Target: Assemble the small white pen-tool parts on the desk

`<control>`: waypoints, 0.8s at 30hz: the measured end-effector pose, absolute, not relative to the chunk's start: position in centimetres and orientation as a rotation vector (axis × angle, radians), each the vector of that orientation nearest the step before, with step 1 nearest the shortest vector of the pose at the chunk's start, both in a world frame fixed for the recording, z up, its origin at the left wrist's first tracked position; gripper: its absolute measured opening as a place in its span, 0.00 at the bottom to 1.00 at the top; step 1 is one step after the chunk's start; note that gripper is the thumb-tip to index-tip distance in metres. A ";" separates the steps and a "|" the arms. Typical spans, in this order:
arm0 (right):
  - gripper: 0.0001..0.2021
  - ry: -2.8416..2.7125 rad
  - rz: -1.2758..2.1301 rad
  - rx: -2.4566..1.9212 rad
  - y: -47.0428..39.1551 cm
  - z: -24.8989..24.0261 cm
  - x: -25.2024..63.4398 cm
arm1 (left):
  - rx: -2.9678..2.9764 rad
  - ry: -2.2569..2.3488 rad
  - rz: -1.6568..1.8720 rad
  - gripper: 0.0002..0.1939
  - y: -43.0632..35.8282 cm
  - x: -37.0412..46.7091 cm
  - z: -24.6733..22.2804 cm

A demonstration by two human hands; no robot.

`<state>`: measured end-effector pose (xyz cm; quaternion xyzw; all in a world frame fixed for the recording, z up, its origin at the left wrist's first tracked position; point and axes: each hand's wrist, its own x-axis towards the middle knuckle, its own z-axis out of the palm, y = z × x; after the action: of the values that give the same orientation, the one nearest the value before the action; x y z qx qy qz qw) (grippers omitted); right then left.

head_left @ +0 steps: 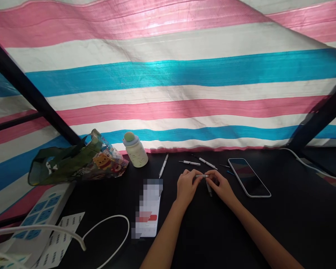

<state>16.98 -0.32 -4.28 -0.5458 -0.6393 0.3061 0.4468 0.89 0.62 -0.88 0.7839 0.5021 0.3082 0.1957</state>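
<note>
My left hand (188, 184) is closed on a thin, light-coloured pen part (201, 176) held level above the black table. The fingertips of my right hand (220, 183) pinch the right end of the same part. Beneath my right fingers a short grey pen piece (209, 189) lies on the table. Beyond my hands are a white pen piece (190, 163) and another white pen piece (208, 163) with a dark thin tip. A whole white pen (164, 166) lies farther left. Small thin parts, one of them blue (230, 172), rest beside the phone at the right.
A white-edged phone (249, 178) lies right of my hands, a lit phone (151, 209) left. Behind stand a pale bottle (135, 150) and a green bag (78, 160). A power strip (42, 215), printed paper (64, 239) and white cable (128, 224) occupy the left side.
</note>
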 end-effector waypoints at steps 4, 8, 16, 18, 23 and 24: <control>0.17 -1.559 0.818 -1.316 -0.4 -3.8 16.9 | 2.186 1.377 0.883 0.09 0.5 0.9 -0.7; 0.19 -1.576 0.799 -1.324 -0.5 -3.5 16.9 | 2.195 1.316 0.917 0.08 0.5 0.9 -0.6; 0.18 -1.605 0.778 -1.337 -0.2 -3.5 16.7 | 2.160 1.349 0.897 0.09 0.5 1.0 -0.5; 0.18 -1.607 0.773 -1.339 -0.1 -3.6 16.7 | 2.152 1.347 0.901 0.09 0.5 0.9 -0.4; 0.19 -1.606 0.768 -1.338 -0.2 -3.7 16.7 | 2.158 1.308 0.949 0.08 0.6 0.9 -0.6; 0.18 -1.602 0.767 -1.337 -0.2 -3.7 16.7 | 2.157 1.307 0.951 0.08 0.6 0.9 -0.7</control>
<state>16.68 -0.17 -3.67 -0.5392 -0.6460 0.3094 0.4430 0.86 0.64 -0.70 0.7803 0.4730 0.3442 0.2212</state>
